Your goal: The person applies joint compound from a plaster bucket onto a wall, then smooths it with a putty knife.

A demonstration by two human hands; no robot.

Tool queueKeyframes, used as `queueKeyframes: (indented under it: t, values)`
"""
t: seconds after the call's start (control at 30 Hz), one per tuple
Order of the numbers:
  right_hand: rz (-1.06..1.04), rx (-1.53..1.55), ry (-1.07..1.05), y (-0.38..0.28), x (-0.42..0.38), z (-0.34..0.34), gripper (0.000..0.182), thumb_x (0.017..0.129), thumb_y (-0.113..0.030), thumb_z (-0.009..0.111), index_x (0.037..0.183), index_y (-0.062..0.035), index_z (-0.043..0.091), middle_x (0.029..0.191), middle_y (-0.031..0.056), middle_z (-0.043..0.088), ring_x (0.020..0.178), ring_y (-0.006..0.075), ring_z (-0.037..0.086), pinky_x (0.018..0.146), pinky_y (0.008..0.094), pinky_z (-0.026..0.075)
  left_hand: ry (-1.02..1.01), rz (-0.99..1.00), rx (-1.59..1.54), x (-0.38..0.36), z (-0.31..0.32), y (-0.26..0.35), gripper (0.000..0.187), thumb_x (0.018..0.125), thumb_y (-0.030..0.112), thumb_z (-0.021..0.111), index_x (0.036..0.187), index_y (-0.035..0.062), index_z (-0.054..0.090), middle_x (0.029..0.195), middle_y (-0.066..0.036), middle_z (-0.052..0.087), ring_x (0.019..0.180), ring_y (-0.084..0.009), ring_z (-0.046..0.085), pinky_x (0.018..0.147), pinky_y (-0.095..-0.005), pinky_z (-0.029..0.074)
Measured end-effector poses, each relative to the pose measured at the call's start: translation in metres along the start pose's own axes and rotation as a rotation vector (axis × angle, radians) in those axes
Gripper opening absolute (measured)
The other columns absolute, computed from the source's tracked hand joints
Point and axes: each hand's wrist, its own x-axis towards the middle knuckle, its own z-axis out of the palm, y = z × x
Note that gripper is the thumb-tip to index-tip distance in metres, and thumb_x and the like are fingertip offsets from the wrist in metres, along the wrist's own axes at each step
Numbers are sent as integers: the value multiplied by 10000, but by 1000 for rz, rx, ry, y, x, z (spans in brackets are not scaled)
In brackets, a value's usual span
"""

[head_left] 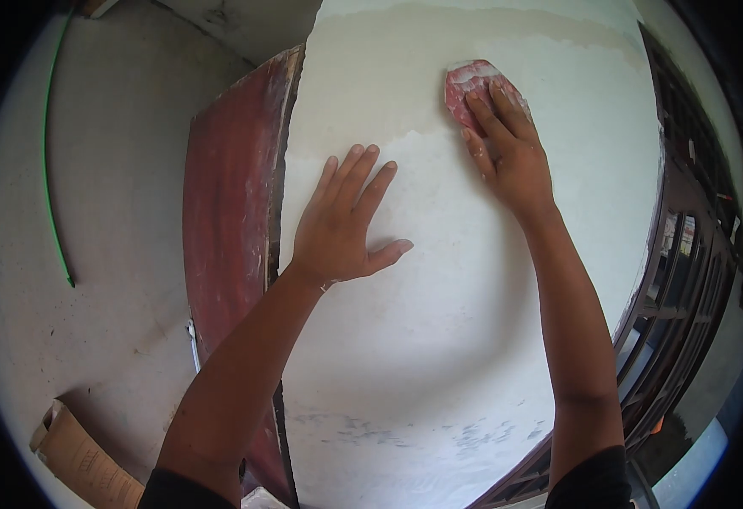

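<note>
A white wall panel (439, 322) fills the middle of the head view, with a greyer, damp-looking band across its upper part. High on it, my right hand (511, 157) presses a reddish piece of sandpaper (465, 97) flat against the surface, fingers over its lower right side. White powder coats much of that sheet. Lower and to the left, my left hand (342, 216) rests palm down on the wall, fingers spread and holding nothing. White specks show on both hands.
Left of the wall stands a reddish-brown wooden door panel (227, 195). A green hose or cord (46, 161) runs along the grey surface at far left, above a cardboard box (87, 458). Dark window grilles (681, 280) edge the right side.
</note>
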Motion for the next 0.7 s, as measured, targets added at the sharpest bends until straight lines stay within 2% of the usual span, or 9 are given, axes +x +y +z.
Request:
queueKeyframes:
  t: [0.1,0.17,0.27,0.37,0.47,0.6,0.7]
  values:
    - [38,-46,-17,0,0,4,430,944,-248,722,1342,-92,681,1433,210,601,1362,396,542,1180,507,392,8,4,-1,0,-1,0,892,839,556,737,1524,51,470,1607,-206,403,1513,-402,352,1215,-603,266]
    - [-6,-147,-96,-4,-20,-7,446,967,-241,717,1396,-132,656,1512,159,554,1405,362,512,1169,449,418,14,3,0,1,-1,0,891,838,552,739,1524,51,470,1607,-206,404,1514,-400,351,1215,-602,266]
    - [-16,-78,-69,-1,-40,-12,445,968,-226,713,1395,-118,653,1502,169,559,1397,362,519,1159,452,427,2,1,-10,0,0,0,890,840,554,736,1524,51,470,1608,-205,403,1515,-400,350,1214,-602,268]
    - [3,-48,-11,-5,-17,-7,445,951,-255,711,1361,-92,661,1463,192,582,1376,360,536,1188,500,388,1,2,-6,1,0,1,891,840,554,736,1525,52,470,1608,-205,403,1514,-399,354,1213,-603,271]
    - [14,-82,-25,0,5,3,454,945,-242,717,1368,-87,659,1457,200,586,1374,379,534,1190,502,380,17,6,-6,0,0,-1,889,834,543,746,1525,55,470,1608,-205,403,1516,-394,351,1215,-601,268]
    - [-12,-88,-65,-2,-31,-12,446,957,-239,704,1371,-79,656,1449,209,591,1370,387,536,1189,498,379,16,8,-15,1,0,0,891,835,540,746,1525,51,467,1606,-205,405,1511,-401,355,1215,-598,271]
    - [-24,-107,-49,2,-40,-13,442,972,-216,700,1395,-96,651,1477,187,579,1352,359,563,1153,453,431,12,1,-6,1,0,0,893,836,543,744,1526,48,467,1606,-206,405,1507,-406,359,1211,-601,275]
